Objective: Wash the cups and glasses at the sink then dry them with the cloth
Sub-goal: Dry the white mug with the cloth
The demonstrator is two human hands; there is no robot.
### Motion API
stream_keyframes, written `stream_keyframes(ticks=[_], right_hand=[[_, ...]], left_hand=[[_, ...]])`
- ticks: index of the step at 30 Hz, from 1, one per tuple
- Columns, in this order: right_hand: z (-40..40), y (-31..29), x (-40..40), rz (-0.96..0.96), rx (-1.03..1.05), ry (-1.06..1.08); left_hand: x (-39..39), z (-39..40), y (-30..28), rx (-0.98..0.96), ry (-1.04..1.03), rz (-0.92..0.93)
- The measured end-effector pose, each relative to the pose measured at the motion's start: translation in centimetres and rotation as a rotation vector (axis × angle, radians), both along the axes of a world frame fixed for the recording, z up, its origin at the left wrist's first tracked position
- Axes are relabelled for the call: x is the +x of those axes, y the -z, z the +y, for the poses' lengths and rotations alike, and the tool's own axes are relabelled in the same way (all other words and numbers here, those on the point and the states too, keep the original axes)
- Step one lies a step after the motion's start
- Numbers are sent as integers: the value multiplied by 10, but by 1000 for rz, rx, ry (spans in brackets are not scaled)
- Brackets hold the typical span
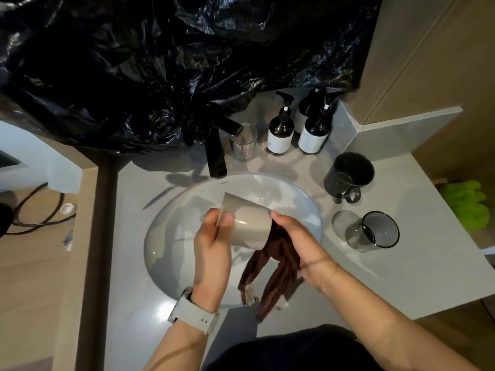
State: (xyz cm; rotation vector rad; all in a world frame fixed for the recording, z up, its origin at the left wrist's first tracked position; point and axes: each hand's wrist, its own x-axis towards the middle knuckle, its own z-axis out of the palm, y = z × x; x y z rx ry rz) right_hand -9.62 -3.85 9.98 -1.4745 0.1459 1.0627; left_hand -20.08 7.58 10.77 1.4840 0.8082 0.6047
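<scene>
My left hand (211,253) grips a beige cup (246,218) tipped on its side over the white sink basin (166,236). My right hand (297,242) holds a dark brown cloth (270,269) pressed against the cup's lower end, and the cloth's tails hang down toward the sink's front edge. On the counter to the right stand a black mug (348,175) and a smoky glass tumbler (375,231). A clear glass (242,143) stands behind the black faucet (215,148).
Three dark pump bottles (281,129) stand at the back of the grey counter (415,263). A black plastic sheet (160,62) covers the wall above. A green cloth (466,204) lies off the counter's right edge. Cables lie on the floor at left.
</scene>
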Motion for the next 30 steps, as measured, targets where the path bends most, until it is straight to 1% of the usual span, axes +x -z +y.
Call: stream_keyframes(ticks=[3,5,8,9,10,11,12,13,15,16,17,19,22,25,27,30], right_hand=[[1,-10,8,212,66,-138],[1,-7,10,326,140,-154],[1,1,10,404,243,-90],[2,2,8,410,269,-74],[3,4,7,426,304,-61],[5,4,5,439,317,-51],[5,8,4,436,326,-57],[7,12,3,431,319,-66],[8,19,2,443,316,-79],[9,20,2,469,308,-83],[10,20,1,499,308,-86],[11,22,4,520,319,-106],[6,22,12,483,291,-132],[2,17,20,470,256,-122],[-1,11,24,462,255,-152],[-3,-1,28,355,173,-207]], left_hand=[[4,-5,0,112,183,-17],[5,-1,3,220,254,9],[7,4,1,487,290,54],[8,5,-1,578,267,49],[8,6,0,628,224,21],[8,7,2,618,178,-18],[7,8,4,549,140,-49],[6,9,6,431,138,-65],[4,10,12,158,263,-62],[4,10,16,66,333,-47],[3,11,20,19,376,-33],[5,12,27,-19,401,-20],[9,9,29,-49,403,-58],[15,-5,20,15,309,-97],[18,-13,15,71,256,-121],[18,-16,11,108,195,-136]])
